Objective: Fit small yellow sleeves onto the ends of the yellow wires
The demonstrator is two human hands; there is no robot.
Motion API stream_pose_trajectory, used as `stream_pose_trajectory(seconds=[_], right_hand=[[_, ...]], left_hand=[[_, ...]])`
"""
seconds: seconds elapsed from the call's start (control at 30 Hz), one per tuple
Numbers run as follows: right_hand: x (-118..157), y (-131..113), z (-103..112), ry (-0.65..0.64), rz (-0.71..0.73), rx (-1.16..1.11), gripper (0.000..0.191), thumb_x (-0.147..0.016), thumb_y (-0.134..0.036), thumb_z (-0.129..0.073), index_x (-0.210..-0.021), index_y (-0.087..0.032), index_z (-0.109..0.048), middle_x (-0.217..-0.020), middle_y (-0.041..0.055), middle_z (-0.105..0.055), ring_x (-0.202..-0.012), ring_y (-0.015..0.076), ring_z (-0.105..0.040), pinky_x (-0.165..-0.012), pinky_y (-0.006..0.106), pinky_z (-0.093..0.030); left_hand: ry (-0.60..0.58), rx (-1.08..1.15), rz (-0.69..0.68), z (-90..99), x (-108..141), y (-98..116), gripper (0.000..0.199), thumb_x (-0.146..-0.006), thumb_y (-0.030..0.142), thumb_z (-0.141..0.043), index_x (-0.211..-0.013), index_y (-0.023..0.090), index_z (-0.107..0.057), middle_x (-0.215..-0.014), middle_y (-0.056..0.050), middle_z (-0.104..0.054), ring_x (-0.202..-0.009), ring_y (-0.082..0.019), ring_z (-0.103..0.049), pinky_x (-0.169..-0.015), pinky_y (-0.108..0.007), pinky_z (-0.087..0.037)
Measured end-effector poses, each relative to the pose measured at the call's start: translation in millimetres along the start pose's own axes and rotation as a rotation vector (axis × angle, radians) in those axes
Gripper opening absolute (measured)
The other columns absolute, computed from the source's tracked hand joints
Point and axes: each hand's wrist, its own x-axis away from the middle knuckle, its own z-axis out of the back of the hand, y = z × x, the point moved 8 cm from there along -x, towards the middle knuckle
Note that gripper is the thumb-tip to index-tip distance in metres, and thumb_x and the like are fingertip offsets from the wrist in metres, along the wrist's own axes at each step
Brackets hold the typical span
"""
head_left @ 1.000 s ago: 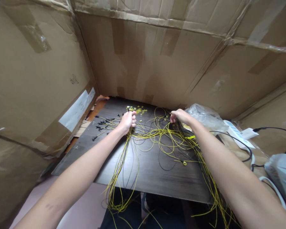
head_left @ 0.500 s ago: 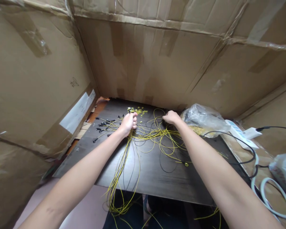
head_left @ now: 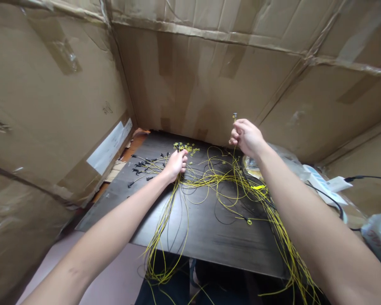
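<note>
My left hand [head_left: 175, 165] is closed over the dark table around a bundle of thin yellow and black wires. Small yellow-tipped ends [head_left: 178, 146] stick out just beyond its fingers. Up at the right, my right hand [head_left: 247, 137] pinches one wire, whose small yellow and dark end piece [head_left: 234, 115] points upward above the fingers. Many yellow wires [head_left: 209, 182] run tangled across the table between both hands. Left of my left hand lie several wire ends with black connectors [head_left: 139, 164]. Small loose yellow pieces [head_left: 193, 150] are scattered behind it.
Cardboard walls [head_left: 190, 84] enclose the table [head_left: 206, 237] at the back and sides. A clear plastic bag [head_left: 282, 159] lies at the right, beside a white power strip [head_left: 324, 186] with a black cord. Wires hang over the front edge [head_left: 158, 267] and at the right.
My right hand has risen from the tabletop and moved right, lifting a wire end into the air. My left hand keeps its closed hold. The view has shifted slightly.
</note>
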Motion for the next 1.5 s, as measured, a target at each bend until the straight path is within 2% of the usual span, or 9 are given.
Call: stream_pose_trajectory(seconds=[0.1, 0.33, 0.47, 0.6, 0.77, 0.93, 1.1, 1.3, 1.5], right_hand=[[21.5, 0.9, -42.2, -0.110, 0.000, 0.055, 0.011, -0.091, -0.030, -0.048, -0.088, -0.026, -0.038, -0.059, -0.0095, -0.034, -0.044, 0.0103, -0.033, -0.051, 0.023, -0.037], [68.5, 19.1, -125.4, -0.088, 0.247, 0.529, 0.012, -0.099, -0.033, -0.039, -0.092, -0.024, -0.044, -0.071, -0.0010, -0.057, -0.064, 0.0165, -0.054, -0.061, 0.027, -0.035], [76.0, 26.4, -144.1, -0.177, 0.241, 0.702, 0.016, -0.101, -0.034, -0.035, -0.104, -0.023, -0.046, -0.087, 0.0070, -0.069, -0.072, 0.0216, -0.062, -0.065, 0.029, -0.038], [78.4, 25.8, -146.0, -0.250, 0.258, 0.814, 0.016, -0.097, -0.028, -0.041, -0.110, -0.022, -0.048, -0.092, 0.0099, -0.072, -0.072, 0.0217, -0.063, -0.064, 0.028, -0.039], [67.9, 20.0, -116.8, -0.245, 0.266, 0.950, 0.024, -0.089, -0.019, -0.049, -0.112, -0.021, -0.056, -0.085, 0.0059, -0.071, -0.066, 0.0189, -0.059, -0.063, 0.028, -0.037], [40.2, 8.4, -47.1, -0.079, 0.275, 1.024, 0.020, -0.089, -0.020, -0.052, -0.102, -0.020, -0.068, -0.082, 0.0040, -0.071, -0.071, 0.0180, -0.061, -0.068, 0.028, -0.041], [27.8, 3.7, 13.5, 0.045, 0.217, 1.191, 0.028, -0.088, -0.021, -0.053, -0.108, -0.020, -0.073, -0.086, 0.0044, -0.073, -0.079, 0.0204, -0.065, -0.072, 0.030, -0.044], [31.1, 17.9, 51.6, 0.020, 0.082, 1.454, 0.036, -0.089, -0.023, -0.052, -0.118, -0.023, -0.072, -0.102, 0.0072, -0.076, -0.092, 0.0243, -0.068, -0.073, 0.030, -0.046], [36.3, 33.3, 88.9, -0.008, 0.001, 1.573, 0.035, -0.088, -0.023, -0.054, -0.116, -0.024, -0.074, -0.106, 0.0101, -0.075, -0.093, 0.0265, -0.068, -0.072, 0.032, -0.045]], left_hand=[[-0.014, 0.023, -0.012, -2.1, 1.0, 0.6, 0.009, -0.093, 0.022, -0.054, -0.088, 0.019, -0.046, -0.057, 0.011, -0.030, -0.036, -0.002, -0.020, -0.039, -0.013, -0.011], [-0.113, 0.105, -0.019, -11.6, 6.3, 5.8, 0.015, -0.090, 0.027, -0.051, -0.082, 0.021, -0.040, -0.056, 0.011, -0.025, -0.036, -0.004, -0.013, -0.038, -0.014, -0.011], [-0.131, 0.072, -0.059, -13.1, 6.4, 4.1, 0.033, -0.088, 0.040, -0.064, -0.074, 0.018, -0.044, -0.054, 0.008, -0.033, -0.036, -0.003, -0.023, -0.037, -0.015, -0.014], [-0.021, 0.016, -0.076, -6.6, 3.1, -1.7, 0.034, -0.094, 0.034, -0.062, -0.068, 0.016, -0.047, -0.052, 0.004, -0.042, -0.039, -0.006, -0.037, -0.038, -0.017, -0.022], [0.073, 0.098, -0.092, 1.5, -1.9, 2.7, 0.036, -0.098, 0.027, -0.054, -0.069, 0.020, -0.034, -0.054, 0.010, -0.026, -0.037, -0.002, -0.018, -0.038, -0.015, -0.013], [0.186, 0.201, -0.119, 18.6, -8.8, 10.8, 0.029, -0.098, 0.021, -0.049, -0.075, 0.021, -0.031, -0.057, 0.011, -0.019, -0.038, -0.003, -0.016, -0.039, -0.014, -0.012], [0.277, 0.305, -0.127, 33.1, -11.4, 15.2, 0.014, -0.096, 0.014, -0.048, -0.086, 0.020, -0.040, -0.056, 0.012, -0.021, -0.037, -0.003, -0.019, -0.039, -0.013, -0.013], [0.341, 0.409, -0.160, 50.0, -13.3, 28.3, 0.018, -0.091, 0.011, -0.055, -0.085, 0.020, -0.041, -0.056, 0.012, -0.019, -0.037, -0.003, -0.017, -0.039, -0.014, -0.014], [0.424, 0.480, -0.213, 70.8, -16.3, 42.6, 0.019, -0.089, 0.009, -0.052, -0.084, 0.021, -0.038, -0.054, 0.012, -0.018, -0.036, -0.003, -0.017, -0.038, -0.013, -0.016]])
